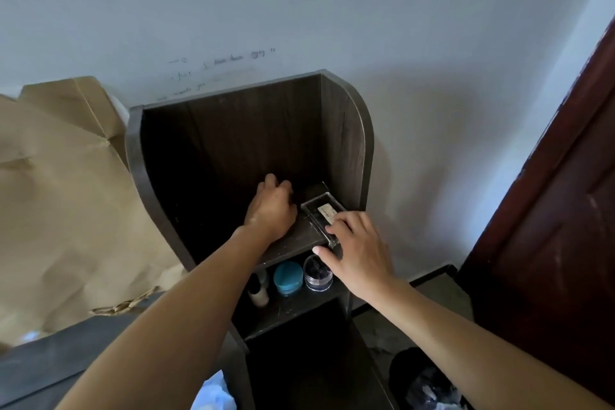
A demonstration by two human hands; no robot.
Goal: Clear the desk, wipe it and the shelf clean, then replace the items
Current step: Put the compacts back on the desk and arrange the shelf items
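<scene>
Left hand (271,206) obscured, right hand (357,253) grips box (314,210)

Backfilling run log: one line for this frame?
site: shelf | left hand: curled on top tier, hold unclear | right hand: grips clear box | below: teal jar, clear jar

On the upper shelf (293,240) a box (321,215) lies at the right; on the lower shelf (293,306) stand a bottle (261,289), left jar (288,277) and right jar (317,273).
</scene>
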